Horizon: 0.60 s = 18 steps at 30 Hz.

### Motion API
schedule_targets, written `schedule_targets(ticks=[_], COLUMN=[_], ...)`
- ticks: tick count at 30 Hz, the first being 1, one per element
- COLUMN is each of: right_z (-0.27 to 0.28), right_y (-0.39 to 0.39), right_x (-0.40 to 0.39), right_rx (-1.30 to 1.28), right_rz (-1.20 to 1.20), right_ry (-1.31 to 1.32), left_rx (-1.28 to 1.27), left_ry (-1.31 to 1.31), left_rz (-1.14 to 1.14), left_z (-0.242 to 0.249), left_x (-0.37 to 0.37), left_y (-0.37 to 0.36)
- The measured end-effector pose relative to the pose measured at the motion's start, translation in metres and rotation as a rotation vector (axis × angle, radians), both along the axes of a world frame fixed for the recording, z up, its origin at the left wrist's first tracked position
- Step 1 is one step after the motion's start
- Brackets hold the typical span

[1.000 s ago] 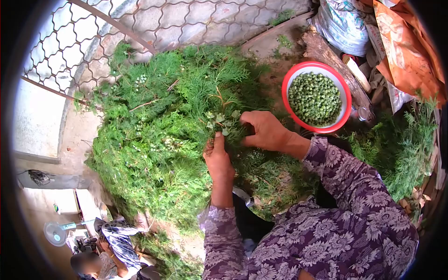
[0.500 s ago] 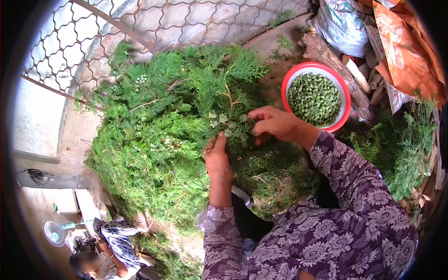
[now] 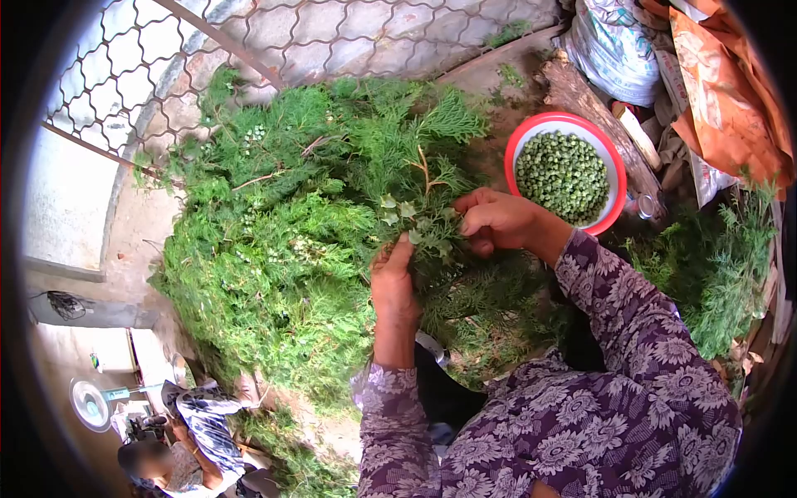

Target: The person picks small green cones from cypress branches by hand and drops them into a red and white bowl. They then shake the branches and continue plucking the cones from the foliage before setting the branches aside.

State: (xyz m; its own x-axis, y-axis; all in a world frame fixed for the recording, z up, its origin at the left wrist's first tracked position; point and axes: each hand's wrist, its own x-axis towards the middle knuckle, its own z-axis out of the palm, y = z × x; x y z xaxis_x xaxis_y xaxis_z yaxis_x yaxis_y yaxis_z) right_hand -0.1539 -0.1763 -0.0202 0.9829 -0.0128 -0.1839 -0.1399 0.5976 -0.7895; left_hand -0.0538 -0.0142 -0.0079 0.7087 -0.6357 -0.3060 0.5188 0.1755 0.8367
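My left hand is closed, thumb and fingers pinching a leafy evergreen sprig that bears pale green, knobbly seed cones. Close against the right side of this sprig is my right hand, its thumb and curled fingers drawn together. What lies between those fingertips is hidden. Below and around both hands spreads a large heap of cut evergreen branches, with more pale cones among the leaves. Right of my right hand, a red-rimmed white basin holds many picked green cones.
A log lies behind the basin, near a stuffed white sack and an orange sheet. More branches lie at right. A wire mesh fence runs along the back. Another person sits lower left near a fan.
Both hands and the sprig have shifted slightly to the right in view. My right thumb and fingers have moved a little away from the cones on the sprig.
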Motion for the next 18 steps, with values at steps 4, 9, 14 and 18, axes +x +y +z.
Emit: schedule_targets(ticks=[4, 9, 14, 18], right_z=[-0.003, -0.035, 0.017, 0.015], right_y=[-0.003, -0.016, -0.015, -0.013], right_x=[0.005, 0.005, -0.006, -0.001], right_rx=[-0.259, -1.602, -0.359, -0.2], right_rz=[0.062, -0.562, -0.448, -0.283], right_ry=[0.079, -0.113, 0.145, 0.004], left_rx=[0.024, 0.133, 0.208, 0.166], left_ry=[0.005, -0.044, -0.149, -0.067], left_rz=[0.042, 0.159, 0.285, 0.347], left_z=[0.005, -0.008, -0.011, -0.013], left_x=[-0.003, 0.01, 0.02, 0.015], left_y=[-0.001, 0.008, 0.014, 0.005])
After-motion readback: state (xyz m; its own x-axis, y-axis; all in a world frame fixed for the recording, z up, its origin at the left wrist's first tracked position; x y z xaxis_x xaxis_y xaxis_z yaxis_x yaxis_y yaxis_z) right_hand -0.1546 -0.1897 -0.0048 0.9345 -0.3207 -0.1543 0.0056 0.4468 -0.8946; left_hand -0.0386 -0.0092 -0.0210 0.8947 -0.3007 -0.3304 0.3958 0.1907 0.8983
